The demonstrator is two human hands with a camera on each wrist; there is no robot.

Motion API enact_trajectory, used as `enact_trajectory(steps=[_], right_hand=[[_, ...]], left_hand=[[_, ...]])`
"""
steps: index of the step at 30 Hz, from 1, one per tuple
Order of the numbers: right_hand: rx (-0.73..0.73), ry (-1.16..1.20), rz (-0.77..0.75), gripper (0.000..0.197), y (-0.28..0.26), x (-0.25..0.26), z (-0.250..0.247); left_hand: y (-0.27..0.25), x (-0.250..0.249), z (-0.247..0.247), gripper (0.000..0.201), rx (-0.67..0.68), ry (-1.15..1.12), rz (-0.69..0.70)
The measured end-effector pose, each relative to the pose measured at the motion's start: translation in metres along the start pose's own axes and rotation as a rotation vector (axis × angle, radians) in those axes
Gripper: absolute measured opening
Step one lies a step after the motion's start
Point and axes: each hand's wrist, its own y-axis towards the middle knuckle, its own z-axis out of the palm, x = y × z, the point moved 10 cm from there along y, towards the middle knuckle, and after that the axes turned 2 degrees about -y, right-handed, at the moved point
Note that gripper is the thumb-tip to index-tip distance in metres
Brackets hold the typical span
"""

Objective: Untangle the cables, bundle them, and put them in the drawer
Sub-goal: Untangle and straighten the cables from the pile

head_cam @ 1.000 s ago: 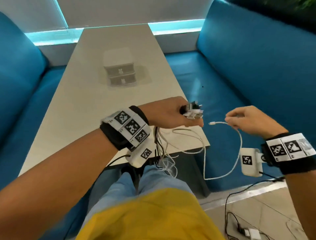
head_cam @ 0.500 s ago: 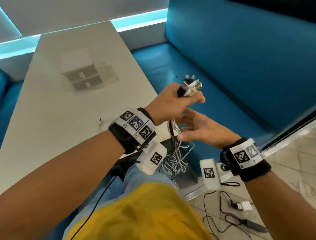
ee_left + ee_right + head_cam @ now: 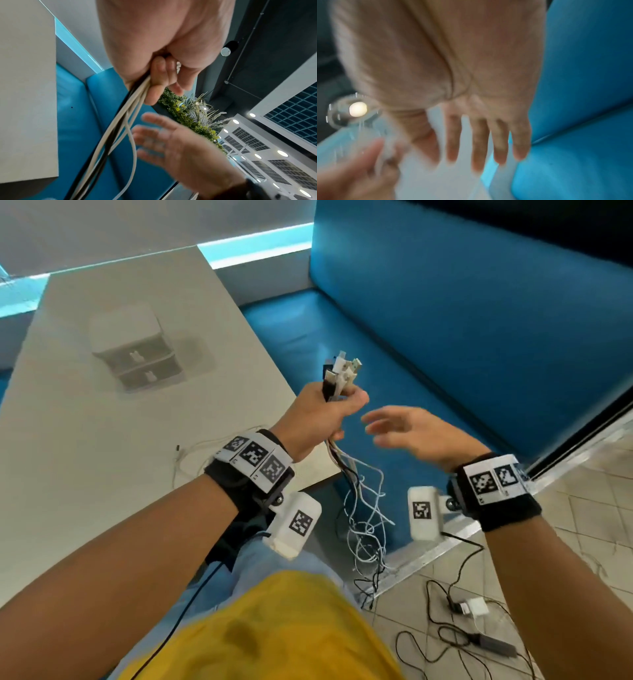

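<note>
— Left hand (image 3: 320, 419)?
— Gripping the cables (image 3: 363, 501) in a fist, plug ends (image 3: 340, 374) sticking up, loose lengths dangling in a snarl past the near right corner of the desk (image 3: 102, 460).
— Right hand (image 3: 407, 429)?
— Empty, fingers (image 3: 481, 142) spread straight, just right of the fist, blurred.
— Step?
— Probably still untangling: ends gathered, tails knotted below.
— Next?
— Likely combing down the strands with the free hand, then coiling.
— Drawer?
— Small white drawer unit (image 3: 137, 350) far left on the desk, both drawers closed. One more white cable (image 3: 191, 453) lying loose on the desk, near the left wrist.
</note>
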Motion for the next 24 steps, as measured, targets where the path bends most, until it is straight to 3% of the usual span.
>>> enact_trajectory(steps=[2,5,11,14,16,18,20,24], right_hand=[[-0.232,0.22,-0.066,0.015,0.0,0.031,-0.032],[-0.226,0.331,-0.14,0.035,0.004,0.081,-0.028],[-0.191,-0.544,-0.267,0.042,0.014,0.146,0.029],[-0.274,-0.701,-0.277,0.044,0.021,0.156,0.042],[-0.321,-0.72,-0.313,0.047,0.024,0.168,0.05],[-0.274,-0.556,-0.305,0.05,0.03,0.173,0.056],[-0.173,-0.141,-0.258,0.048,0.039,0.173,0.058],[-0.098,0.36,-0.144,0.054,0.053,0.166,0.086]], left_hand=[[0.0,0.001,-0.002,0.01,0.003,0.06,0.004],[-0.002,0.006,0.007,0.017,0.051,0.096,-0.022],[-0.009,-0.003,0.0,0.019,0.027,0.313,0.056],[-0.014,-0.002,-0.025,0.046,-0.041,0.263,0.059],[-0.016,-0.011,-0.038,0.043,-0.075,0.32,0.113],[-0.019,-0.019,-0.046,0.036,-0.075,0.351,0.158],[-0.025,-0.018,-0.06,0.03,-0.082,0.261,0.148],[-0.032,-0.006,-0.112,0.039,-0.258,-0.169,0.031]])
